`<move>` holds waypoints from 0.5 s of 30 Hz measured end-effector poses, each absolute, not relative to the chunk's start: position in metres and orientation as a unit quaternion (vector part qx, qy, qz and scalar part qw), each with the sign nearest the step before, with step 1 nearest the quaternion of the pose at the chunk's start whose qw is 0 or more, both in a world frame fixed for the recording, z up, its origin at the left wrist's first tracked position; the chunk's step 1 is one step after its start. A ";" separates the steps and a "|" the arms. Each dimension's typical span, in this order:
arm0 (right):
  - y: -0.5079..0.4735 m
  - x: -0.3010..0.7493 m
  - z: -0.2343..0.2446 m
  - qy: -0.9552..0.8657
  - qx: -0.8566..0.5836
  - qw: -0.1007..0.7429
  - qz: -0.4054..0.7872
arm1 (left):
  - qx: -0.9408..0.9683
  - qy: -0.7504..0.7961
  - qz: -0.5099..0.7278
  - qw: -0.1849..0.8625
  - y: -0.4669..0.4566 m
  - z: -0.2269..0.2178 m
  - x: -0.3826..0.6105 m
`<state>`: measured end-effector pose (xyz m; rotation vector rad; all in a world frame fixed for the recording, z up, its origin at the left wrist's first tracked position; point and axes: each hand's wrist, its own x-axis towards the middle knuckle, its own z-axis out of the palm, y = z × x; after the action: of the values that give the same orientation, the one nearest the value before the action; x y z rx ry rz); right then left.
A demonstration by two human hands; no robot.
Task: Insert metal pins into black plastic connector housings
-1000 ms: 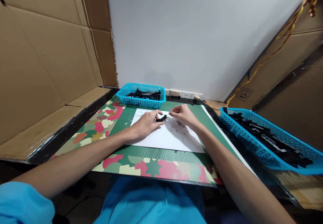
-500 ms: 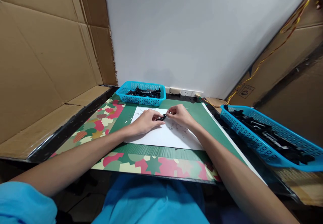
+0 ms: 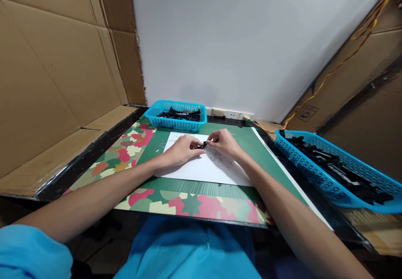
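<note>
My left hand [image 3: 184, 148] grips a small black plastic part [image 3: 202, 145] between thumb and fingers, just above a white sheet [image 3: 188, 171]. At the part's right end my right hand [image 3: 225, 143] is closed in a pinch, its fingertips against or very near the part. Whatever those right fingertips hold is too small to make out. Small dark thin bits [image 3: 220, 158] lie scattered on the sheet beneath and beside the right hand.
A blue basket [image 3: 174, 124] of black plastic parts stands at the back left. Another blue basket [image 3: 326, 189], with longer black parts, sits at the right. Cardboard walls [image 3: 56, 61] flank the table. Sockets [image 3: 232, 114] and yellow wires [image 3: 333, 67] are behind.
Both hands stay in almost the same place, holding the black part; the view has shifted very slightly.
</note>
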<state>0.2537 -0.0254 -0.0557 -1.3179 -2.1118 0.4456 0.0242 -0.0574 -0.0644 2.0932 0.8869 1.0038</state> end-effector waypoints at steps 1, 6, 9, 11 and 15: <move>-0.026 0.254 -0.056 -0.797 -0.496 0.302 0.166 | 0.799 0.337 0.378 0.325 -0.057 -0.064 0.024; -0.025 0.252 -0.061 -0.799 -0.494 0.308 0.153 | 0.804 0.337 0.363 0.329 -0.057 -0.063 0.023; -0.025 0.252 -0.063 -0.797 -0.496 0.311 0.148 | 0.803 0.336 0.364 0.332 -0.057 -0.061 0.022; -0.026 0.251 -0.063 -0.795 -0.498 0.312 0.148 | 0.800 0.340 0.363 0.336 -0.059 -0.060 0.022; -0.027 0.250 -0.064 -0.793 -0.502 0.313 0.149 | 0.804 0.360 0.334 0.335 -0.061 -0.056 0.023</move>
<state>0.2500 -0.0275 -0.0637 -1.3231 -2.0908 0.3920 0.0228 -0.0608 -0.0556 2.0976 0.9399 0.8701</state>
